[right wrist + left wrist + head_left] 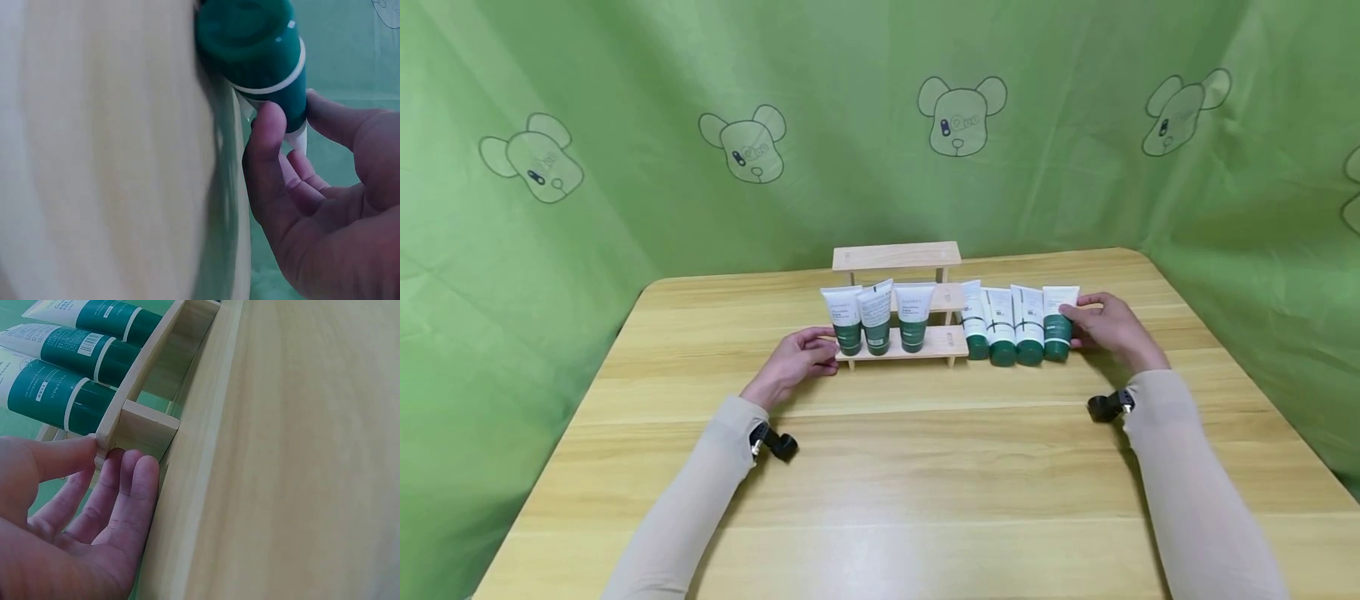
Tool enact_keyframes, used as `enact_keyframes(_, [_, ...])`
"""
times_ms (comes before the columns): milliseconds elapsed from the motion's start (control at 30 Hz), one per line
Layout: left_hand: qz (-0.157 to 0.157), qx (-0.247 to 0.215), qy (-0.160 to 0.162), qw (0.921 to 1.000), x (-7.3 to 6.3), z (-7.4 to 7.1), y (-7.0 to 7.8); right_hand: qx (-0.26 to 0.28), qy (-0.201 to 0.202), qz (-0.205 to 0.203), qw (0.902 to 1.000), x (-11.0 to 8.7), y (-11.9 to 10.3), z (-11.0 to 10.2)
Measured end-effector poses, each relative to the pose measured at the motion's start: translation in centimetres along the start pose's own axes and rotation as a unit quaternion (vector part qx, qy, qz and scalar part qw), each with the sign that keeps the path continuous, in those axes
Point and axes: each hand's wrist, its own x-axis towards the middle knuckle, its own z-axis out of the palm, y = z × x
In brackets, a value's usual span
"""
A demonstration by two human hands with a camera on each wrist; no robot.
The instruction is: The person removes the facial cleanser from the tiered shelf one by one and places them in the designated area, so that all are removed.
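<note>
A wooden tiered stand (897, 255) stands near the table's back edge. Three white-and-green squeeze tubes stand caps down on its lowest step, including a tube (914, 318) at the right and a middle tube (81, 353) with a barcode. My left hand (797, 360) pinches the left end of that step, thumb above and fingers below, as the left wrist view shows. My right hand (1111, 327) grips the rightmost tube (1057, 340) of several on the table right of the stand. Its green cap (250, 31) points toward the right wrist camera; the fingers behind it are partly hidden.
Beside the held tube, more tubes lean close together, among them one (1029, 329) touching distance away and another (973, 321) against the stand. The wooden table (917, 467) extends toward me. A green curtain (850, 125) with bear-head prints hangs behind.
</note>
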Motion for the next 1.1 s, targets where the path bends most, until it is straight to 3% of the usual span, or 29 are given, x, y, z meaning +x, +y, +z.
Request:
enact_keyframes(600, [-0.006, -0.001, 0.007, 1.0, -0.1, 0.1, 0.2, -0.013, -0.03, 0.04, 0.9987, -0.1, -0.2, 0.2])
enact_keyframes(867, [0.001, -0.001, 0.003, 1.0, 0.1, 0.1, 0.1, -0.043, -0.049, 0.03, 0.9974, -0.5, 0.1, -0.4])
enact_keyframes(1100, [0.0, -0.004, 0.004, 1.0, 0.0, 0.1, 0.1, -0.061, -0.039, 0.026, 0.997, -0.6, -0.1, -0.9])
